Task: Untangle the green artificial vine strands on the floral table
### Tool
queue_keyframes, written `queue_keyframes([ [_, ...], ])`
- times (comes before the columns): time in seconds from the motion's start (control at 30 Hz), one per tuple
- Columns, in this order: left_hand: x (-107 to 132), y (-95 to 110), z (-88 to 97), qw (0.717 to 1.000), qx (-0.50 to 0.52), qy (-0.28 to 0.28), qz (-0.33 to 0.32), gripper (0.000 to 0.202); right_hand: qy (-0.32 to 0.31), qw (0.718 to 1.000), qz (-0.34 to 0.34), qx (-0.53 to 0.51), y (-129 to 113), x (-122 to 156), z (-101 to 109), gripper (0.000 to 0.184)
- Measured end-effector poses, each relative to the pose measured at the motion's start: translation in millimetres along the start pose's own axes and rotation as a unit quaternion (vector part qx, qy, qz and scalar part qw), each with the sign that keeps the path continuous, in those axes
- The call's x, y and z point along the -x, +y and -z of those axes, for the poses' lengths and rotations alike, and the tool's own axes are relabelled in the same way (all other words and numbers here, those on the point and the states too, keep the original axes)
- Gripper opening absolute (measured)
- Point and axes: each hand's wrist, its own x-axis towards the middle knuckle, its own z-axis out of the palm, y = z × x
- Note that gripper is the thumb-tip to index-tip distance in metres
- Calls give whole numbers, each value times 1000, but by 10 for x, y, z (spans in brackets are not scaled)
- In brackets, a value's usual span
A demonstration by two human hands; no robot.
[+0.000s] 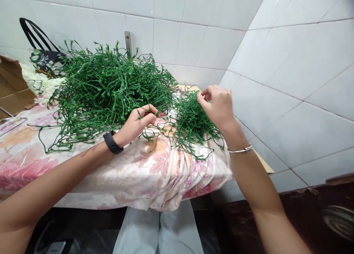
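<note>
A big heap of thin green artificial flower stems point(110, 84) with small bud-like tips lies on the flowered tablecloth. To its right is a smaller pile of the same green stems point(193, 117). My left hand point(139, 121), at the front right edge of the big heap, is closed with its fingers curled round a green stem. Over the far side of the smaller pile, my right hand point(217, 104) has thumb and fingertips pinched together. Whatever may be between those fingertips is too small to make out.
White artificial flowers point(41, 84), a cardboard box point(12, 84) and a black flowered bag point(45, 60) stand at the left. The tablecloth point(110, 176) bunches up near the front edge. White tiled walls point(179, 43) close off the back and right.
</note>
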Motion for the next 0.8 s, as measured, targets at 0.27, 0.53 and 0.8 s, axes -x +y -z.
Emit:
queue_keyframes([
  [0.27, 26, 60, -11, 999, 31, -18, -1, 7, 38, 975, 166, -143, -239, 111, 90, 15],
  [0.53, 44, 59, 20, 995, 0, -95, -21, 19, -54, 924, 323, -199, -540, 282, -57, 12],
  [0.8, -9, 128, 55, 997, 17, -13, -77, 25, 60, 950, 242, -189, -472, 252, -23, 10],
])
